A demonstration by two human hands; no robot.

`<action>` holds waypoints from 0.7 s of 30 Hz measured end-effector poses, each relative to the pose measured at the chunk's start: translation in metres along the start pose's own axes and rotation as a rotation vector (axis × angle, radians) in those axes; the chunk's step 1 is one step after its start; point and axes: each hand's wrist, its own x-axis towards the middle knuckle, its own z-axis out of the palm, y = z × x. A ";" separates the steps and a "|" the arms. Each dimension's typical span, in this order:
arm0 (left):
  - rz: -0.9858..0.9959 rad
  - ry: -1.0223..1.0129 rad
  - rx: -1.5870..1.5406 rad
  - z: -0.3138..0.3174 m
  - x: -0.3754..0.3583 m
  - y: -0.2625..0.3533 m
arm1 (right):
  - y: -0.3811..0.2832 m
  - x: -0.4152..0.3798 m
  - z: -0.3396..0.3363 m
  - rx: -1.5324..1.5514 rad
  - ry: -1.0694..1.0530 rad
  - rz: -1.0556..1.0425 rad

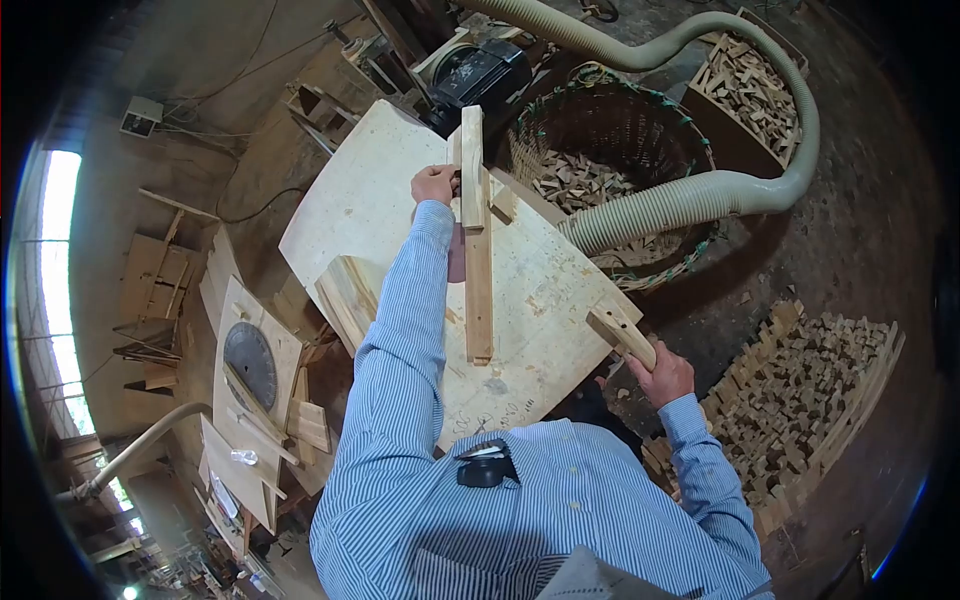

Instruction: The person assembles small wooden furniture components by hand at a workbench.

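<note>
My left hand (435, 186) is on the pale work table (360, 165), fingers curled beside an upright wooden strip (473, 165). What lies within those fingers, if anything, is hidden. The strip stands on a long wooden bar (479, 300) that runs down the middle of the table. A small wood block (502, 203) sits just right of the bar. My right hand (667, 376) is wrapped round the end of a wooden handle (622, 338) at the table's right edge. Left of the bar lies a stack of wooden boards (350, 300), partly behind my left sleeve.
A wicker basket (700, 165) with wood offcuts stands beyond the table, with a ribbed hose (680, 208) across it. A motor (480, 75) sits behind the table. Piled wood pieces (800, 400) lie at right; a round blade (250, 362) is at left.
</note>
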 end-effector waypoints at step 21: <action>0.035 0.084 -0.003 -0.001 0.006 0.007 | 0.010 0.006 0.018 -0.016 0.015 -0.042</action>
